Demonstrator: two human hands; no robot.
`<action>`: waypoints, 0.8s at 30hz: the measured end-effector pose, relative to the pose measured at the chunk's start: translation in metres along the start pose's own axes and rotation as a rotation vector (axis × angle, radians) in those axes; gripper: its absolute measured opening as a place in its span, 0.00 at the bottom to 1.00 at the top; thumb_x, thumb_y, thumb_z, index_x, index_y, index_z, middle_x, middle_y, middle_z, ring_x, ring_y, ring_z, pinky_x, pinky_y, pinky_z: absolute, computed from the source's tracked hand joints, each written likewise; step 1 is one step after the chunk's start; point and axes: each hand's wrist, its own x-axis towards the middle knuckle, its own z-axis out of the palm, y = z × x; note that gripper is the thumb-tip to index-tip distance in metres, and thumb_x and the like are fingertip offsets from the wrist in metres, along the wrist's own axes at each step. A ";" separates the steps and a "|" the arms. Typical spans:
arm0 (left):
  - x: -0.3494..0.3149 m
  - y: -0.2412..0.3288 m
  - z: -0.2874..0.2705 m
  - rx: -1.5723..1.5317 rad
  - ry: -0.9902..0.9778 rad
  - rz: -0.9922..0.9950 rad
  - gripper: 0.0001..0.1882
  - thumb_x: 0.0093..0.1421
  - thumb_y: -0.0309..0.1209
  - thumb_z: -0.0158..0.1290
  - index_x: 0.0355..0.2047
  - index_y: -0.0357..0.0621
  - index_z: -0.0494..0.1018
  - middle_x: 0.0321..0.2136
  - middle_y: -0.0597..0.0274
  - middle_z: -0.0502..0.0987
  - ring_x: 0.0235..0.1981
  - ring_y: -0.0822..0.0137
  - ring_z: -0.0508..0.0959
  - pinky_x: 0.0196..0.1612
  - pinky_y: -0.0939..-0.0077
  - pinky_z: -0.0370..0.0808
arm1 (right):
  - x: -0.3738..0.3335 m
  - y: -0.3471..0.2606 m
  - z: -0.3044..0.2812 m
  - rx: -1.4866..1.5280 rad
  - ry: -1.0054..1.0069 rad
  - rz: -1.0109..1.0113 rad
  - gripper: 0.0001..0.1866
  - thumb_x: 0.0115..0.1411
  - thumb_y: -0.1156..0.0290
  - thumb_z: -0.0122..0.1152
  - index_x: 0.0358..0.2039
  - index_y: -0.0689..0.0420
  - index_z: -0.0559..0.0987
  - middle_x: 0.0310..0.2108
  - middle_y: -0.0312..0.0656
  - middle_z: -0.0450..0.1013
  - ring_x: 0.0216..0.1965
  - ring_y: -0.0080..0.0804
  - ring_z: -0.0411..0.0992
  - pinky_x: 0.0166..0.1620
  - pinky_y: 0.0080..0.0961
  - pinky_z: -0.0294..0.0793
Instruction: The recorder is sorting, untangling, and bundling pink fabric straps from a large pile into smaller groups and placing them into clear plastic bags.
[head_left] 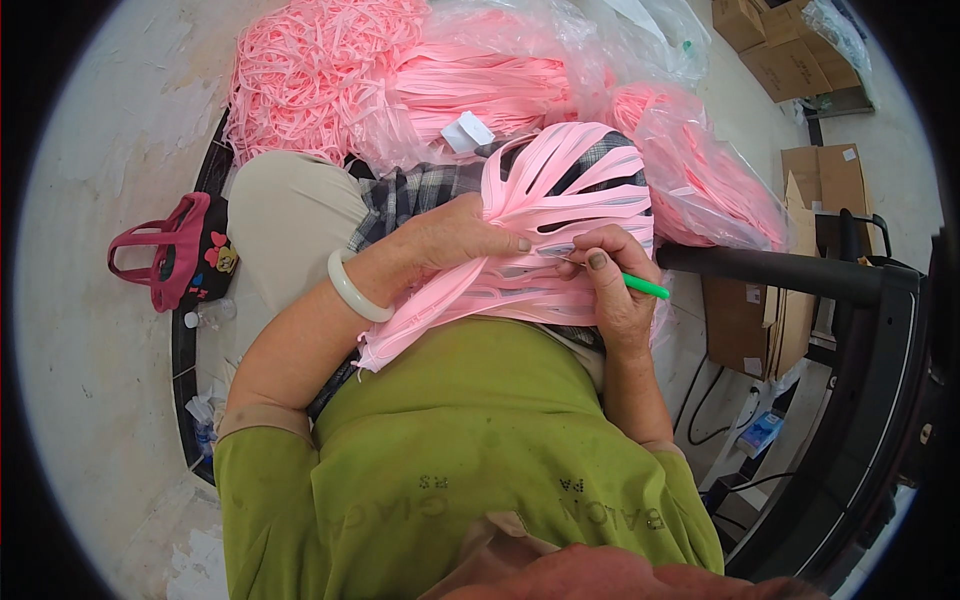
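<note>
A bundle of long, flat pink strips [570,165], which look like zipper tapes, lies over my lap. My left hand [462,236] is closed around the gathered strips, its thumb pressed on top. Their loose ends hang down toward my belly at the left. My right hand [615,285] pinches a slim tool with a bright green handle [646,286]. Its thin metal tip points left into the strips, near my left thumb. What exactly the tip touches is too small to make out.
Beyond my knees lie a tangled pink heap [310,75] and pink bundles [485,85] in clear plastic. A pink and black bag [165,250] stands at the left, beside a small bottle [210,314]. At right are a black metal frame [780,272] and cardboard boxes [738,325].
</note>
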 end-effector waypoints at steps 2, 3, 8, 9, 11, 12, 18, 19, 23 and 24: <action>0.000 0.001 0.001 -0.020 0.005 0.009 0.23 0.51 0.31 0.56 0.48 0.37 0.69 0.40 0.61 0.73 0.40 0.72 0.71 0.45 0.78 0.68 | 0.000 0.000 0.000 -0.004 0.006 -0.004 0.09 0.59 0.73 0.51 0.34 0.67 0.73 0.27 0.41 0.70 0.27 0.27 0.71 0.34 0.21 0.71; 0.000 0.001 0.001 -0.023 0.003 0.013 0.23 0.51 0.30 0.56 0.48 0.37 0.69 0.40 0.61 0.73 0.40 0.72 0.71 0.45 0.78 0.68 | 0.000 0.000 0.001 -0.016 0.003 -0.007 0.09 0.59 0.73 0.51 0.34 0.67 0.73 0.27 0.41 0.70 0.27 0.27 0.71 0.34 0.21 0.71; -0.001 0.004 0.004 0.002 0.008 0.030 0.22 0.52 0.30 0.56 0.47 0.38 0.69 0.39 0.63 0.73 0.39 0.73 0.70 0.44 0.79 0.68 | 0.000 0.003 -0.003 -0.136 -0.039 -0.052 0.09 0.59 0.72 0.51 0.33 0.67 0.73 0.26 0.41 0.70 0.26 0.26 0.71 0.33 0.20 0.71; -0.001 0.006 0.006 0.018 0.013 0.027 0.22 0.52 0.31 0.56 0.47 0.38 0.69 0.39 0.63 0.73 0.39 0.73 0.70 0.44 0.79 0.68 | 0.000 0.004 -0.003 -0.204 -0.065 -0.093 0.08 0.59 0.72 0.52 0.31 0.66 0.74 0.26 0.41 0.70 0.25 0.26 0.70 0.33 0.20 0.70; -0.001 0.007 0.007 0.033 0.015 0.023 0.21 0.52 0.31 0.56 0.46 0.38 0.70 0.39 0.63 0.73 0.39 0.74 0.70 0.43 0.79 0.68 | 0.000 0.000 0.000 -0.273 -0.088 -0.133 0.08 0.58 0.73 0.53 0.30 0.65 0.74 0.25 0.42 0.70 0.25 0.26 0.70 0.32 0.19 0.69; -0.001 0.007 0.007 0.042 0.018 0.030 0.22 0.52 0.31 0.56 0.47 0.37 0.69 0.39 0.63 0.73 0.39 0.74 0.70 0.43 0.79 0.69 | 0.002 -0.007 0.006 -0.385 -0.099 -0.243 0.04 0.54 0.76 0.54 0.29 0.64 0.75 0.23 0.42 0.70 0.23 0.29 0.69 0.29 0.21 0.68; -0.008 0.022 0.012 -0.055 -0.033 0.029 0.26 0.52 0.29 0.55 0.52 0.37 0.65 0.44 0.62 0.70 0.43 0.73 0.69 0.47 0.78 0.66 | 0.009 -0.029 -0.014 -0.662 0.039 -0.532 0.03 0.53 0.78 0.55 0.25 0.64 0.74 0.21 0.44 0.70 0.22 0.32 0.68 0.24 0.23 0.66; -0.009 0.025 0.013 -0.066 -0.053 0.026 0.28 0.52 0.29 0.55 0.53 0.37 0.63 0.46 0.61 0.70 0.44 0.72 0.68 0.50 0.77 0.65 | 0.006 -0.034 -0.020 -0.496 0.148 -0.469 0.06 0.55 0.76 0.53 0.25 0.65 0.74 0.21 0.44 0.70 0.22 0.30 0.67 0.24 0.22 0.65; -0.008 0.022 0.016 -0.196 -0.095 0.014 0.29 0.51 0.29 0.56 0.54 0.36 0.62 0.47 0.60 0.69 0.48 0.70 0.68 0.53 0.76 0.62 | -0.004 -0.043 -0.026 -0.063 0.231 -0.415 0.14 0.60 0.69 0.48 0.24 0.68 0.73 0.20 0.44 0.69 0.21 0.26 0.66 0.23 0.20 0.64; -0.008 0.023 0.017 -0.224 -0.118 0.040 0.32 0.50 0.28 0.57 0.55 0.36 0.60 0.49 0.58 0.68 0.50 0.68 0.67 0.55 0.75 0.61 | -0.010 -0.046 -0.025 -0.064 0.218 -0.262 0.11 0.57 0.70 0.53 0.24 0.65 0.73 0.19 0.43 0.68 0.18 0.26 0.64 0.22 0.20 0.61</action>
